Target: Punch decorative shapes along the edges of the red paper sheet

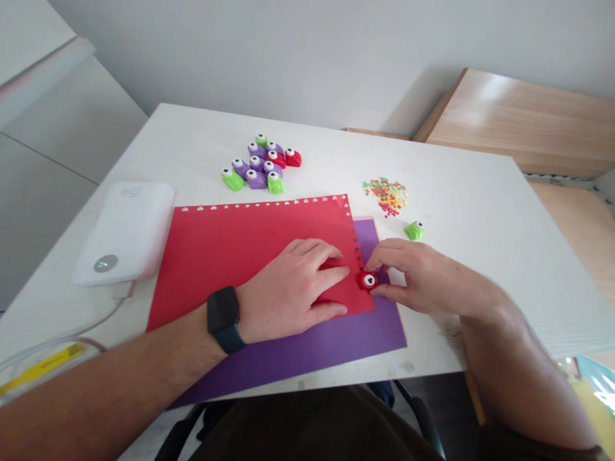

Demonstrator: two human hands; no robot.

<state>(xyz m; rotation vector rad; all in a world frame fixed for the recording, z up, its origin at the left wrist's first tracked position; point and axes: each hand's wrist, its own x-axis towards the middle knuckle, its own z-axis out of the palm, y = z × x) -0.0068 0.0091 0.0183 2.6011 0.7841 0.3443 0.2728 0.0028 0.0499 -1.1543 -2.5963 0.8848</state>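
Observation:
My left hand (300, 288) lies spread on a red sheet of paper (230, 243), with its fingers pointing toward the right edge. Small punched shapes run in a row along the sheet's top edge and partway down its right edge. At that right edge my right hand (413, 272) grips a red craft punch (368, 281) with a white button between thumb and fingers. Beneath the red sheet lies a purple sheet (307, 355), showing at the right and along the bottom. Just beyond my right hand sits a green craft punch (414, 230).
Several purple, green and red craft punches (257, 163) are grouped at the back of the white table (327, 169). A pile of small coloured paper cut-outs (388, 195) lies right of the sheets. On the left is a white power bank (134, 230) with a cable (115, 310).

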